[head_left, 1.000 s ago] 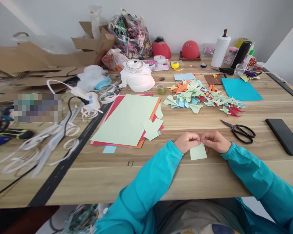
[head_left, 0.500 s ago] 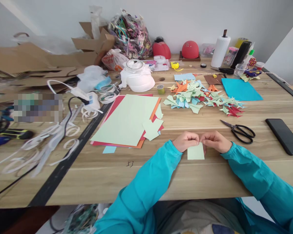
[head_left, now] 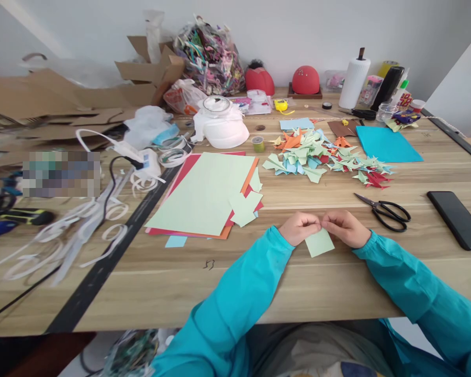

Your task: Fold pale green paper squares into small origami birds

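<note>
Both hands meet at the near middle of the wooden table (head_left: 337, 283). My left hand (head_left: 299, 227) and my right hand (head_left: 344, 226) each pinch the top edge of a small light green paper square (head_left: 320, 243), which hangs tilted just over the tabletop. Fingers of both hands are curled closed on the paper. Teal sleeves cover both arms. A stack of coloured paper sheets (head_left: 208, 193) with a light green sheet on top lies to the left of my hands.
Black scissors (head_left: 387, 212) and a black phone (head_left: 457, 219) lie to the right. A pile of folded paper shapes (head_left: 324, 157) and a blue sheet (head_left: 387, 144) sit farther back. White tape strips, cables and cardboard clutter the left side; a paper towel roll (head_left: 355, 81) stands at the back.
The green square has turned slightly between my fingers, its lower edge swinging right and tilting. Both hands have stayed in nearly the same place.
</note>
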The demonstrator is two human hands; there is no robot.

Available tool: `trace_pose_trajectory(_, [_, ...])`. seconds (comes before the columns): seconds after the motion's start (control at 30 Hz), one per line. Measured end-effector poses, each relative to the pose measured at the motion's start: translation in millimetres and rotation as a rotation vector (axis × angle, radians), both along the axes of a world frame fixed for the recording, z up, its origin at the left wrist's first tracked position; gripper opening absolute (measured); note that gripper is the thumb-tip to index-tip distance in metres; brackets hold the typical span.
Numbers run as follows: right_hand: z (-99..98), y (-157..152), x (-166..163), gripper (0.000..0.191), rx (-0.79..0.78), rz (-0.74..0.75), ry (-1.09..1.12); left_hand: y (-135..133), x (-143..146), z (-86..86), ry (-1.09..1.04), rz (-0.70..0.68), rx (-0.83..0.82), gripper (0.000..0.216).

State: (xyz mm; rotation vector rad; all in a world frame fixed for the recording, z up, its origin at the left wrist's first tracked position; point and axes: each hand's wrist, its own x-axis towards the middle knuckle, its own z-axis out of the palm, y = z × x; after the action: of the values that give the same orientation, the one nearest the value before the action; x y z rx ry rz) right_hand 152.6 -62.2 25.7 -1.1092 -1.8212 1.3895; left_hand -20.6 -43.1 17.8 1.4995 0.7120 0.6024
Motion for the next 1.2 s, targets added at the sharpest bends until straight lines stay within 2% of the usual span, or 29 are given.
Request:
trace_pose_trajectory(0.23, [-4.4,0,0,0.034,0.062,0.017,-0.027,0,1,-2.8,-0.012,0.007,0.005,0.023])
trace_pose_trajectory(0.4, [-1.5,-2,-3,0.034,0.123,-0.031,-0.048,2,0,1.0,-0.033,0.031,0.027,0.023])
trace_pose_trajectory(0.5, [2.7,-1,-1,0.036,0.12,-0.083,-0.044,3,-2,5.0,-0.047,0.062,0.038,0.022])
trace_pose_trajectory(0.7, [3.4,7,6,0.037,0.068,-0.228,0.067,6,-8,7.6,-0.089,0.113,-0.094,0.018])
trace_pose_trajectory(0.83, [1.2,8,6,0.036,0.068,-0.256,0.1,6,-9,8.6,-0.113,0.138,-0.092,0.018])
trace_pose_trajectory(1.0, [0.0,8,3,0.036,0.126,-0.328,0.095,4,-5,7.0,-0.124,0.248,-0.071,0.022])
trace_pose_trajectory(1.2, [-0.2,9,4,0.038,0.147,-0.406,0.089,-1,2,0.0,-0.048,0.199,-0.12,0.029])
